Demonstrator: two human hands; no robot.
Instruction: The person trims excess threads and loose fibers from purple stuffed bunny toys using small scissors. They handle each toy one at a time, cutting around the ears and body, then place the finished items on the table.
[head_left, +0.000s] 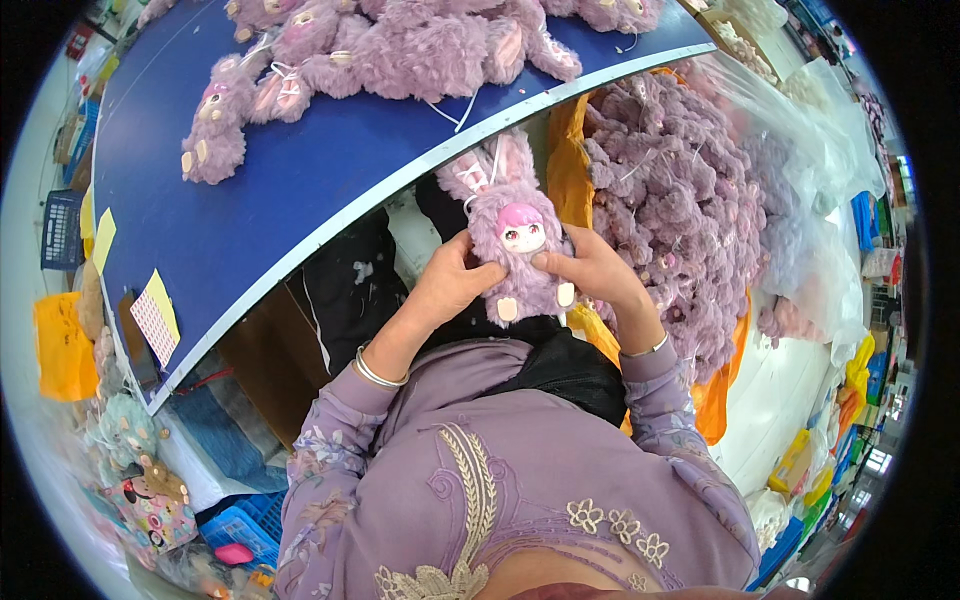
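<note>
A purple plush doll [515, 235] with long pink-lined ears, a pink-haired doll face and pale feet faces up between my two hands. My left hand [455, 275] closes on its left side, the thumb lying below the face. On its other side my right hand [592, 268] grips it, thumb also under the face. The fingers behind the doll are hidden. The doll hangs over my lap, just off the table's edge, with a white string at its ears.
Several similar plush dolls [400, 50] lie piled on the blue table [240, 250]. To the right, an orange-edged sack [568, 165] is full of purple plush pieces [675, 200]. Clear plastic bags [815, 130] stand beyond it. A blue basket [245, 530] sits at lower left.
</note>
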